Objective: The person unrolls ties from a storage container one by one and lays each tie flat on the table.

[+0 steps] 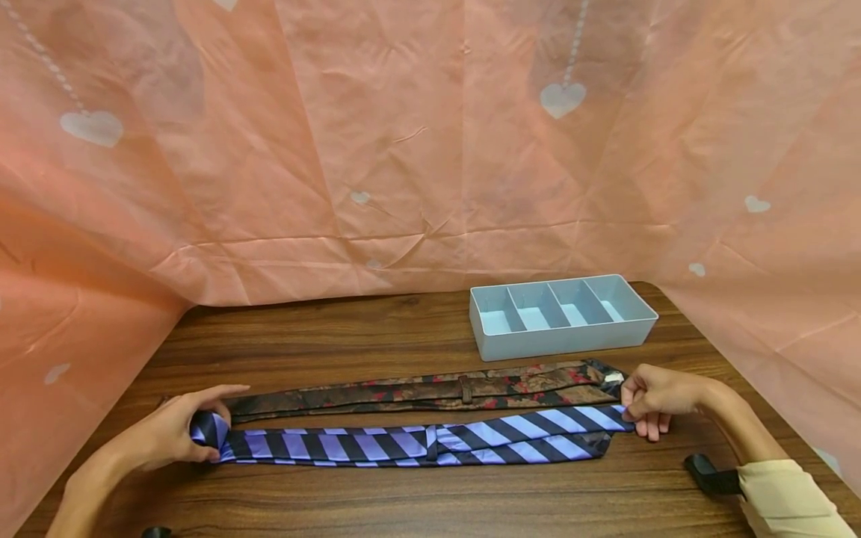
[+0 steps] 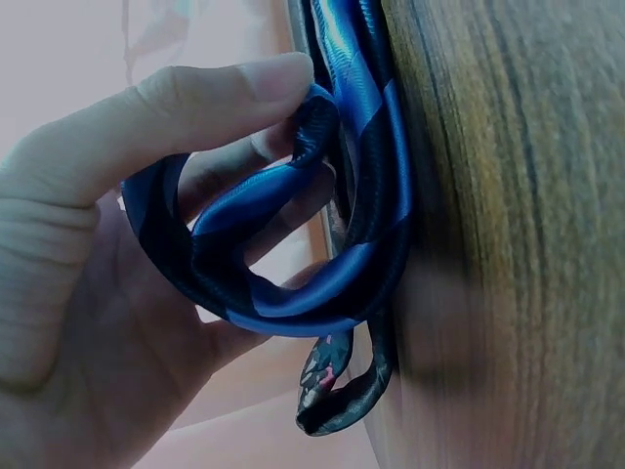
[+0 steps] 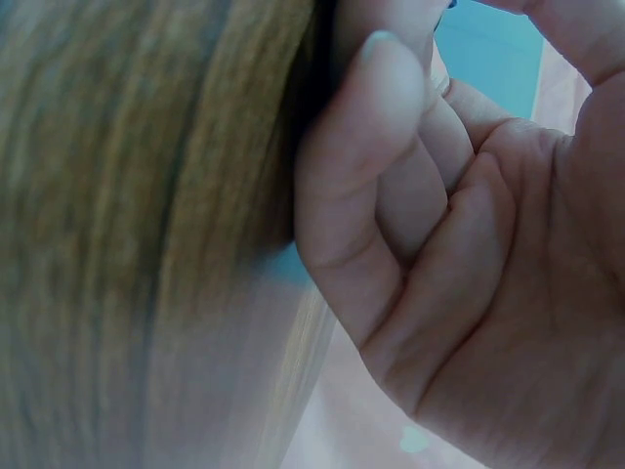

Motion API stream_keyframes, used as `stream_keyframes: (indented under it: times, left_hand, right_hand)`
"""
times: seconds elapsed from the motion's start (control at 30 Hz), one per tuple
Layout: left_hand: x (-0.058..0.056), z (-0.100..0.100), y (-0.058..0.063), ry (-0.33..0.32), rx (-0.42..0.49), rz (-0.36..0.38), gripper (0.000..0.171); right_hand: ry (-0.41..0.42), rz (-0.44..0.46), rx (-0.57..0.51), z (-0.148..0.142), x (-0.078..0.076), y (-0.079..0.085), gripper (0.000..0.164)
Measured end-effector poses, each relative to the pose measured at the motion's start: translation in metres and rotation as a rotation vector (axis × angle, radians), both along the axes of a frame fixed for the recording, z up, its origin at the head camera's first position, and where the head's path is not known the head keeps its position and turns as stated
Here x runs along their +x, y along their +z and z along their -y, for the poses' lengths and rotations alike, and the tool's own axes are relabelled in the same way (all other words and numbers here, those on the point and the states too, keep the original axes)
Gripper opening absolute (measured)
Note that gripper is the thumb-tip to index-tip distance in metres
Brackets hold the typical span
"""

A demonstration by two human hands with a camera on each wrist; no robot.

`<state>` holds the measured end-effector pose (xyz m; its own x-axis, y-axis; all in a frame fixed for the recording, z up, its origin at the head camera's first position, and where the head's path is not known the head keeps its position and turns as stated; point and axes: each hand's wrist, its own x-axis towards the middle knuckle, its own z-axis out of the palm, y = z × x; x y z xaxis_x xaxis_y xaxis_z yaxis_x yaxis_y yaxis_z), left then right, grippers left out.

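Observation:
A purple-and-black striped necktie (image 1: 350,444) lies folded lengthwise across the table. At its left end my left hand (image 1: 176,430) holds a curled loop of the fabric between thumb and fingers; the left wrist view shows the striped loop (image 2: 303,308) up close. My right hand (image 1: 662,400) pinches the striped tie's right end, with its other fingers curled in. What the right fingertips hold is hidden in the right wrist view. Just behind lies a brown floral necktie (image 1: 403,391), also folded, with a pale label near its right tip.
A light grey-blue box (image 1: 558,344) with several compartments stands at the back right of the wooden table (image 1: 323,336). Peach cloth with white hearts (image 1: 417,149) hangs around the back and sides. A black strap (image 1: 713,477) sits at the right wrist.

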<state>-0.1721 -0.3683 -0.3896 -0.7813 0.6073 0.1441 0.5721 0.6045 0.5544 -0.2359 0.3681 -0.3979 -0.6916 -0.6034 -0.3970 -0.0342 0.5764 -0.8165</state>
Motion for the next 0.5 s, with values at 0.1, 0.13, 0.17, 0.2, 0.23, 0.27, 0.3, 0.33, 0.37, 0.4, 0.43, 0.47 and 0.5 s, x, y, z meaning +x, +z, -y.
stream_keyframes:
  times: [0.1,0.13,0.17,0.2,0.23,0.27,0.3,0.33,0.37,0.4,0.43,0.47,0.5]
  left_hand:
    - [0.0,0.002,0.001,-0.007,0.013,-0.041,0.095]
    - [0.0,0.003,0.002,-0.007,0.017,-0.058,0.096]
    - [0.0,0.004,0.002,-0.004,0.024,-0.07,0.098]
    - [0.001,0.005,0.003,-0.001,0.03,-0.085,0.099]
    - [0.002,0.007,0.005,0.006,0.036,-0.105,0.1]
    - [0.003,0.008,0.006,0.012,0.044,-0.12,0.101]
    - [0.004,0.009,0.008,0.018,0.052,-0.128,0.102]
    - [0.005,0.011,0.01,0.023,0.063,-0.126,0.103]
    - [0.006,0.013,0.012,0.024,0.076,-0.132,0.103]
    - [0.006,0.014,0.013,0.018,0.091,-0.14,0.103]
    - [0.007,0.017,0.015,0.011,0.108,-0.142,0.103]
    - [0.008,0.02,0.016,0.002,0.126,-0.139,0.104]
    - [0.008,0.023,0.016,-0.009,0.143,-0.138,0.103]
  right_hand:
    - [-0.006,0.003,0.004,0.0,0.0,0.0,0.011]
    - [-0.007,0.003,0.007,0.0,0.0,0.0,0.011]
    - [-0.006,0.004,0.005,0.0,0.0,0.0,0.011]
    - [-0.003,0.004,0.003,0.0,0.0,0.0,0.011]
    - [0.002,0.002,0.003,0.0,0.0,0.0,0.011]
    - [0.006,0.001,0.001,0.0,0.0,0.001,0.011]
    - [0.009,-0.001,0.001,0.0,0.0,0.001,0.011]
    - [0.012,-0.003,0.001,0.0,0.0,0.001,0.011]
    - [0.014,-0.003,-0.002,-0.001,0.0,0.001,0.011]
    - [0.014,-0.005,-0.002,-0.001,0.0,0.001,0.011]
    - [0.013,-0.006,0.0,-0.001,0.0,0.001,0.011]
    - [0.01,-0.004,-0.002,-0.001,0.0,0.0,0.011]
    - [0.009,-0.004,-0.002,-0.001,0.0,0.0,0.011]
